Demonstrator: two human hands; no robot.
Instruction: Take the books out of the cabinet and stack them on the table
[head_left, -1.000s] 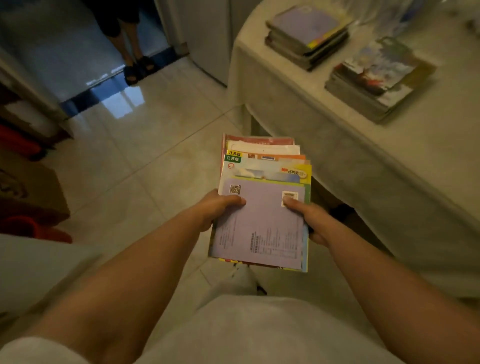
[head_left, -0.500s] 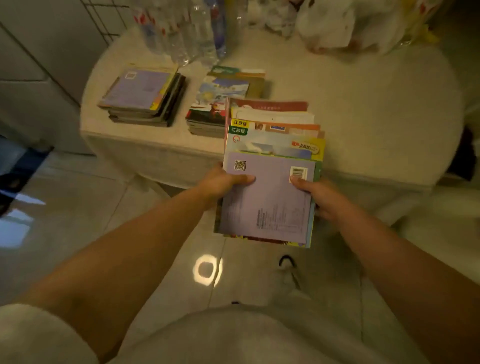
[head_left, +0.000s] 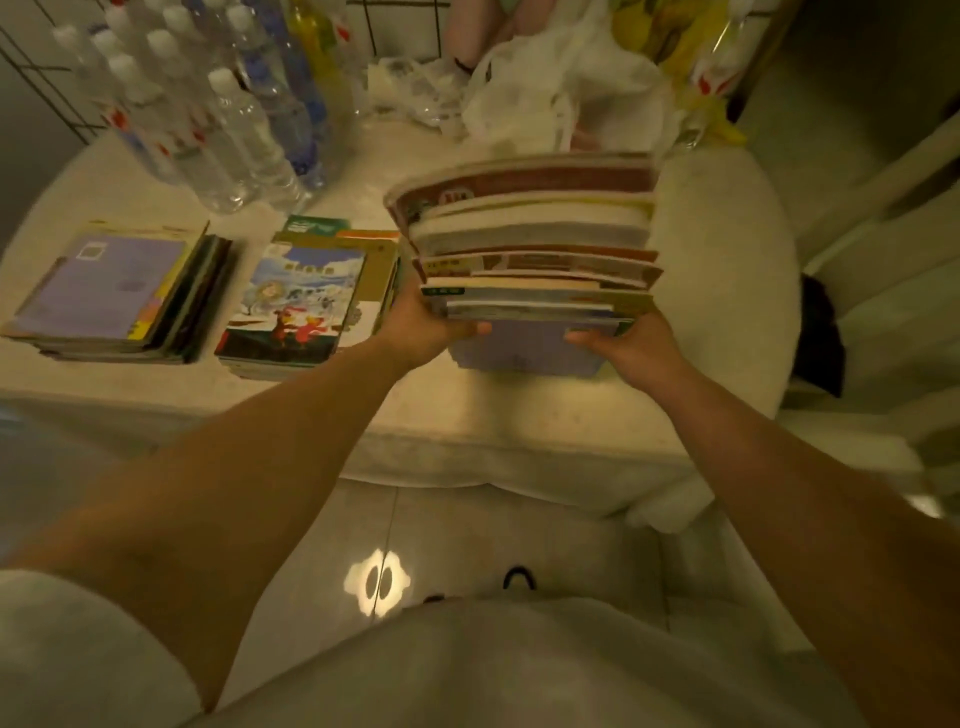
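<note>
Here, the table serves as the landmark: a pale, cloth-covered surface with a rounded right end, standing on a glossy tiled floor that throws back a bright spot of light just in front of the table's near edge. At the table's far left a cluster of clear plastic bottles with white caps stands against a wall of white tiles with dark grout. In front of the bottles, toward the table's near left edge, lies a stack with a lilac cover on top. Just to the right of it, apart by a narrow strip of cloth, sits a second stack topped by a picture cover.

Next along, over the middle of the table, the person holds a fanned bundle of books (its far edges blurred), tilted with the far end raised. The left hand grips the bundle's near left corner, thumb curled over the lilac top cover; the right hand grips the near right corner the same way. Whether the bundle's underside touches the cloth cannot be told.

Behind the bundle, at the table's far side, crumpled white plastic bags pile up, with yellow packaging beside them. Beyond the table's right end stands pale furniture.
</note>
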